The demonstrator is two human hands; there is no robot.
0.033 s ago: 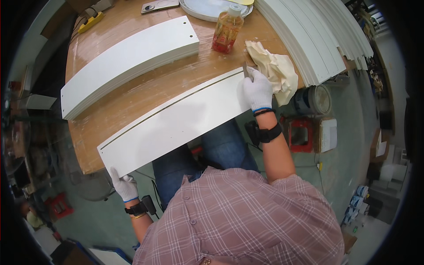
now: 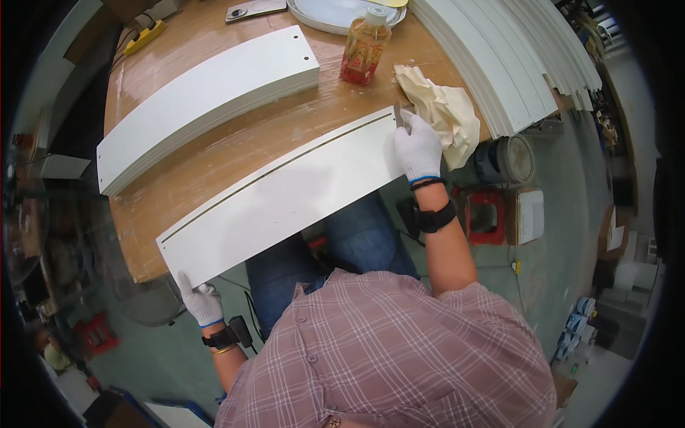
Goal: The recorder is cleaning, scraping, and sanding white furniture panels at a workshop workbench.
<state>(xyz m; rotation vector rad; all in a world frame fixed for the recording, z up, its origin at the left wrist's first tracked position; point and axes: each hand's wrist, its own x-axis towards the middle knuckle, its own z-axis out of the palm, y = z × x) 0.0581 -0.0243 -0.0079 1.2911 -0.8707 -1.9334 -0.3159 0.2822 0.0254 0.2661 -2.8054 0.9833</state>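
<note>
White curved panel (image 2: 285, 196) lies lengthwise across the surface (image 2: 235, 146) edge: left hand (image 2: 200, 301) grip clasps its near-left corner, right hand (image 2: 417, 146) grip clenches a scraper (image 2: 397, 116) at its far-right end.

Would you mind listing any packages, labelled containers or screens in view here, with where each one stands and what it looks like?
Plastic bottle: upright on the wooden bench beyond the right hand, amber liquid, red-orange label, pale cap.
Phone-like device: flat at the bench's far edge, dark screen, light casing.
Paint can: on the floor right of the bench, round, dark wall, whitish top.
Small boxes: on the floor at far right, white and blue, too small to detail.
</note>
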